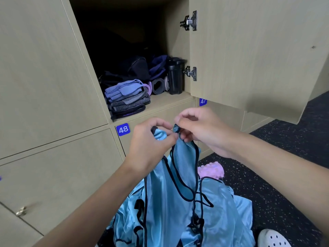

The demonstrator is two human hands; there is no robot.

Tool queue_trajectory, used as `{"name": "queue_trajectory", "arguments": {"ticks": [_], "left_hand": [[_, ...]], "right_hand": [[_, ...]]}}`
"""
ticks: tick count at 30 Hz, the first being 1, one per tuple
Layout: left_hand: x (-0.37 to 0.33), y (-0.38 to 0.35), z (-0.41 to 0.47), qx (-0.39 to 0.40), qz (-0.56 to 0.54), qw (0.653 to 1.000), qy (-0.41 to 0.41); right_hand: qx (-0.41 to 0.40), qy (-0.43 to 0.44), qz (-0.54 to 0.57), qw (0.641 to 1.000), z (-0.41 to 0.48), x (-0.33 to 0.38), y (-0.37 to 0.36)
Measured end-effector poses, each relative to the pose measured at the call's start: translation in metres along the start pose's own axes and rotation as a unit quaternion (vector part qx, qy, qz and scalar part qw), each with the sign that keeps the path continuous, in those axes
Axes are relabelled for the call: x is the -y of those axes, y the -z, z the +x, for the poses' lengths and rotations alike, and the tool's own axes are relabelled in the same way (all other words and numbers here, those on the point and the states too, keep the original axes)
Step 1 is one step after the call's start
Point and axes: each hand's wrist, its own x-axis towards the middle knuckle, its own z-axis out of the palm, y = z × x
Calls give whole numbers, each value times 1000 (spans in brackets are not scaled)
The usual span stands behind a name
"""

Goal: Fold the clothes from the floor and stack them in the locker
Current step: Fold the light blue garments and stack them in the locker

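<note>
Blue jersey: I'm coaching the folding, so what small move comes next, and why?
Probably draw the left hand and right hand apart to spread the blue jersey: they pinch its straps close together, so it hangs bunched, not yet foldable.

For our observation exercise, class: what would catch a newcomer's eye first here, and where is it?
A shiny light blue shirt with dark trim stands out first, in the middle, pinched at its top by the left hand and the right hand. Behind it, a stack of folded clothes sits at the front left of the open locker, with a black bottle by its right wall.
</note>
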Motion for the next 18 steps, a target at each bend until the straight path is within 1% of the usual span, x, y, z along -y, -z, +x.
{"name": "queue_trajectory", "arguments": {"ticks": [2,5,8,10,12,14,16,18], "left_hand": [[0,3,2,-17,-15,1000,-1],[-1,10,3,-33,-45,998,14],[-1,16,4,-46,-58,997,19],[-1,19,5,-55,-62,996,16],[0,22,5,-60,-65,996,14],[0,24,5,-65,-64,996,10],[0,25,4,-71,-62,996,6],[0,25,4,-75,-58,995,5]], "right_hand": [[6,-2,-35,999,-1,-1,1],[16,-26,-119,992,-2,-6,5],[49,-64,-153,985,-4,-10,8],[81,-98,-127,984,-7,-11,6],[110,-127,-77,983,-8,-10,6],[126,-139,-48,981,-9,-8,6],[133,-138,-46,980,-10,-8,4],[108,-121,-44,986,-10,-10,1]]}}
